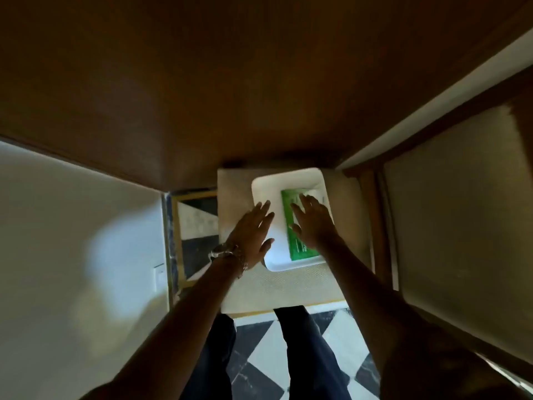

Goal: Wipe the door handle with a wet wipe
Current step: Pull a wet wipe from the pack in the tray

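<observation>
A green pack of wet wipes (300, 243) lies in a white tray (277, 183) on a pale stool. My right hand (313, 223) is spread over the pack, fingers apart, near or on its top. My left hand (253, 229), with a watch at the wrist, hovers open over the tray's left part. The brown wooden door (230, 82) fills the upper view. No door handle is visible.
The pale stool (282, 287) stands against the door on a black-and-white chequered floor (268, 350). A white wall (72, 226) is at left, with a light switch. A frosted glass panel (461, 197) in a wooden frame is at right. My legs stand below the stool.
</observation>
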### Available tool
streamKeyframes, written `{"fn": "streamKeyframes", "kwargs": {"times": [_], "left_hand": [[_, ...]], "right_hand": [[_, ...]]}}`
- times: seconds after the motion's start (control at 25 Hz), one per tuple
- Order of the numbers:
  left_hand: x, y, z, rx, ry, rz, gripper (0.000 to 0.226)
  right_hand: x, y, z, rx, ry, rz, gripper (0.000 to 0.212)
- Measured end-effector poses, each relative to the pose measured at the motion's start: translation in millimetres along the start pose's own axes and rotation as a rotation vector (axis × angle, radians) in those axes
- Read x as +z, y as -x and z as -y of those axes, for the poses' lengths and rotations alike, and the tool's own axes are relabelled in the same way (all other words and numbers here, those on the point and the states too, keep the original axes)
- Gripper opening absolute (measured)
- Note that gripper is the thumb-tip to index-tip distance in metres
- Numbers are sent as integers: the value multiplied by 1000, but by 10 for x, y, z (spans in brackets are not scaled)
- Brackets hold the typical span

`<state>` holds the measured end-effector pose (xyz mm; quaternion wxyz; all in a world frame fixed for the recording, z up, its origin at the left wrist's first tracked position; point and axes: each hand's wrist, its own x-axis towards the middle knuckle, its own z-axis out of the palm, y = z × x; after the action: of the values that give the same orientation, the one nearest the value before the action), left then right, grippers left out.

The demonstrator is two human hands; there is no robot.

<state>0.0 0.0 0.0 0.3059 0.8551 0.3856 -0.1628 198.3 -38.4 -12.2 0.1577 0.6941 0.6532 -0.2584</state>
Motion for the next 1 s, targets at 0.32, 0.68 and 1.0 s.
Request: {"fn": "streamKeyframes", "kwargs": {"times": [0.32, 0.68, 1.0], "left_hand": [[739, -284, -88, -107, 57, 119, 66], [730, -559, -147, -168, 2, 175, 70], [942, -513, -107, -269, 33, 106, 83]], "right_hand": [[326, -326, -430, 45, 2, -122, 59], [325, -348, -393, -187, 262, -191, 22], [324, -98, -99, 352, -660, -376, 25]]}}
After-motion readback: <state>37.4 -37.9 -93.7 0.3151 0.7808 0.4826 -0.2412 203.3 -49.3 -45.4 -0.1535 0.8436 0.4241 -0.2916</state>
